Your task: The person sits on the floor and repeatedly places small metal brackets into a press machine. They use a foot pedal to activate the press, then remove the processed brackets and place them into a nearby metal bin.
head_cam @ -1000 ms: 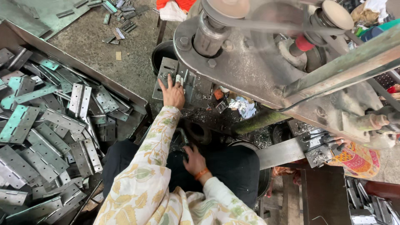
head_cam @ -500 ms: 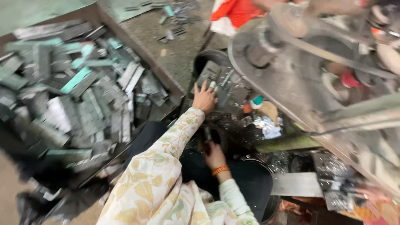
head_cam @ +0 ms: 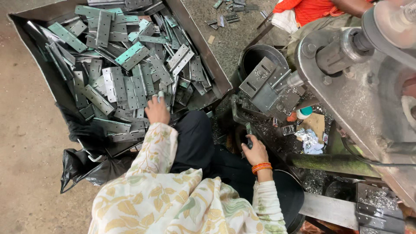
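left hand (head_cam: 157,110) moved from press fixture (head_cam: 268,89) back onto hinge plates (head_cam: 130,82) in bin (head_cam: 203,56), fingers curled on one | right hand (head_cam: 255,149) kept closed around small dark piece (head_cam: 248,132) below fixture

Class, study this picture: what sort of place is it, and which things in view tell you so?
Most likely a small metalworking workshop. A tray is piled with flat metal hinges, a heavy press-like machine stands beside it, and the left hand reaches into the hinges.

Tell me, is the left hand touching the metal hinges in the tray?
Touching. The head view shows the left hand resting on the piled hinges in the tray, fingers pressed onto one.
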